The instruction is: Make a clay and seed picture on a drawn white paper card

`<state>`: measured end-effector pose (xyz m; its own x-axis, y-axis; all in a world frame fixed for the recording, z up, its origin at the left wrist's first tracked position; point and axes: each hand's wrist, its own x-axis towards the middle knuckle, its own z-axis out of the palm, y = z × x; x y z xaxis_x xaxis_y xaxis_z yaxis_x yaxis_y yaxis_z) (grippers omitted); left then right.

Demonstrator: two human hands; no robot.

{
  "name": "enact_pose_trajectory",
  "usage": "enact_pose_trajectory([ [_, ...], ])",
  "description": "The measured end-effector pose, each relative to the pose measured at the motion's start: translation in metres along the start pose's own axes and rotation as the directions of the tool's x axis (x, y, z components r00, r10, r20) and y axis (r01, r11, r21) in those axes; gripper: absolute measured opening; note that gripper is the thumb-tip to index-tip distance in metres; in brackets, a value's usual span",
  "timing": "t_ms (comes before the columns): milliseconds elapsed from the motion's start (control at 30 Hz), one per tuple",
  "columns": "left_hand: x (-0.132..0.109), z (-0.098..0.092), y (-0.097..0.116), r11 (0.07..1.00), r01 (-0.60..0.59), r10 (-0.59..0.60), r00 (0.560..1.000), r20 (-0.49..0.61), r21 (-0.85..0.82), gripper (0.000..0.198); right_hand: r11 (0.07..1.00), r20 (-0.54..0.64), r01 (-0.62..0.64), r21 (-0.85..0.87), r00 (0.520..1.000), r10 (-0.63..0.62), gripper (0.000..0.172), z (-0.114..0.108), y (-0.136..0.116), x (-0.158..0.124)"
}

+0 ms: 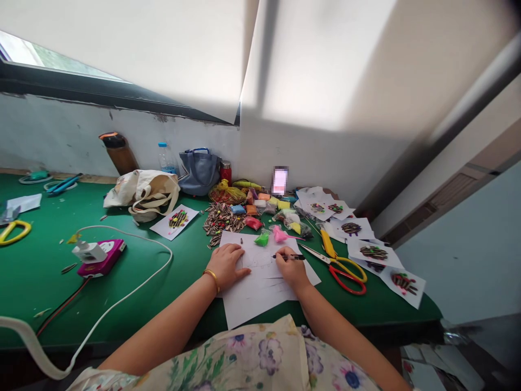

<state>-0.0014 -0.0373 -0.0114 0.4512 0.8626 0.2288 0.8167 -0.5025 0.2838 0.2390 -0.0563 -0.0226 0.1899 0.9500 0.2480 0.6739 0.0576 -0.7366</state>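
A white sheet of paper point(260, 288) lies on the green table point(44, 266) in front of me. My left hand point(227, 264) rests flat on the sheet's left part, fingers spread, a gold bangle on the wrist. My right hand point(290, 266) is closed around a dark pen point(290, 257), whose tip touches the paper near faint pencil lines. Just beyond the sheet lie small pieces of green clay point(262, 239) and pink clay point(280, 234). A pile of striped sunflower seeds point(220, 220) sits behind the paper.
Red and yellow scissors point(341, 266) lie right of the paper, beside several sheets with seed pictures point(373, 252). Bags point(142, 193) and a bottle point(166, 158) stand by the wall. A pink device point(101, 258) with a white cable point(134, 288) lies left. The table's right edge is close.
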Motion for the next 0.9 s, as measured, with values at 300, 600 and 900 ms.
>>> enact_pose_trajectory([
  [300, 0.0, -0.001, 0.002, 1.0, 0.009, -0.009, 1.0, -0.003, 0.007, 0.052, 0.969, 0.092, 0.223, 0.107, 0.968, -0.232, 0.015, 0.001, -0.017, -0.02],
  [600, -0.001, -0.001, 0.003, 1.0, 0.017, -0.017, 1.0, 0.005, 0.004, 0.053, 0.98, 0.185, 0.182, 0.078, 0.963, -0.194, 0.014, 0.007, -0.021, -0.021],
  [900, 0.0, -0.004, 0.004, 0.999, 0.038, -0.038, 0.999, 0.023, -0.01, 0.052, 0.984, 0.178, 0.169, 0.054, 0.968, -0.176, 0.015, 0.005, -0.023, -0.022],
])
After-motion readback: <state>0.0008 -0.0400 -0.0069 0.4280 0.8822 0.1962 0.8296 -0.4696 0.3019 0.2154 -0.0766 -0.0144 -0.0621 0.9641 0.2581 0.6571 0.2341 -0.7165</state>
